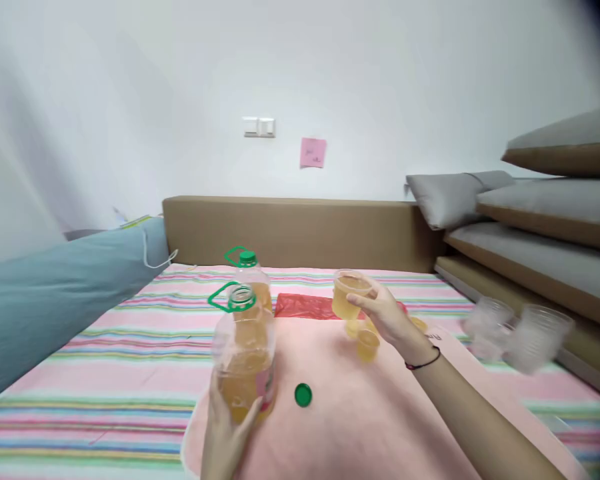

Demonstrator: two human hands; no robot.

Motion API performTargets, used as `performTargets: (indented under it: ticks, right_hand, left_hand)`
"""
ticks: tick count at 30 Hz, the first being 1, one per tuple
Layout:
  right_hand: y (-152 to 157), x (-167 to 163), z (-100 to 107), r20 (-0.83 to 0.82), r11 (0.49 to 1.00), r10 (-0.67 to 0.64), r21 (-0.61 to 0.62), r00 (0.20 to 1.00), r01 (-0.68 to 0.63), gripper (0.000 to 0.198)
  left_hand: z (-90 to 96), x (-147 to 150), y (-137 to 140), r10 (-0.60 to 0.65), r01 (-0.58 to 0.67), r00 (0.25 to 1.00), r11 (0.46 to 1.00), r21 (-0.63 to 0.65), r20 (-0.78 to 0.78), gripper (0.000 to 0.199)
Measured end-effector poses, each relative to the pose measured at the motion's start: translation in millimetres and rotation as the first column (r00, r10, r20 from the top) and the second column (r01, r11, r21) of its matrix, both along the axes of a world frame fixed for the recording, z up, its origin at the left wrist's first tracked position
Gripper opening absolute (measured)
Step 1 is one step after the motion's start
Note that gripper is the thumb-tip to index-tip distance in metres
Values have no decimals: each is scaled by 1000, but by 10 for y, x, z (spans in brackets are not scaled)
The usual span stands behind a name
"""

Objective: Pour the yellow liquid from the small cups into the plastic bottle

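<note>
My left hand is wrapped round the lower part of a large clear bottle of amber liquid. That bottle has a green carrying handle and an uncapped mouth. In my right hand is a clear plastic cup partly filled with yellow liquid, raised above the pink mat. Below it stand smaller filled cups, some partly hidden by the hand. A green cap lies on the mat between my hands. Behind the held bottle stands a second bottle with its green cap on.
Stacks of clear cups stand at the right, blurred. A red plastic sheet or bag lies at the mat's far edge. Grey cushions are piled on the right, a blue bolster-like roll lies left, and a brown backboard lines the wall.
</note>
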State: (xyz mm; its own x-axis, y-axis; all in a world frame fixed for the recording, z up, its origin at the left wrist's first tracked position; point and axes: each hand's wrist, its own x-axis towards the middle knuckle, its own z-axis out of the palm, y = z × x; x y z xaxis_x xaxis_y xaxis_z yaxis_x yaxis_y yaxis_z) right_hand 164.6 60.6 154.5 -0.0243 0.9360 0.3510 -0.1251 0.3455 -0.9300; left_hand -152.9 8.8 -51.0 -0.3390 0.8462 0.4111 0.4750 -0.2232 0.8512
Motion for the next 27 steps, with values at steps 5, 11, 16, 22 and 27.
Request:
performTargets:
  ticks: [5,11,16,22,27]
  right_hand:
    - [157,-439,244,74,995,101,9,992,-102,60]
    - [248,-910,287,129,981,194,-4,972,-195,58]
    - [307,-1147,238,164,972,233,-1,958,-237,58]
    - [354,-1205,233,193,971,235,4,953,-240,58]
    - [385,-1157,265,277,967,240,11,930,-253,58]
  left_hand:
    - [39,21,-114,-43,43,999,994,-105,1,99]
    - [1,36,-147,-44,45,999,994,-103,12,94]
    - [-4,42,-158,-62,65,997,994,-85,37,93]
    - [-4,19,-167,-108,111,994,985,-132,32,95]
    - [9,22,-160,-100,106,994,987,-120,51,94]
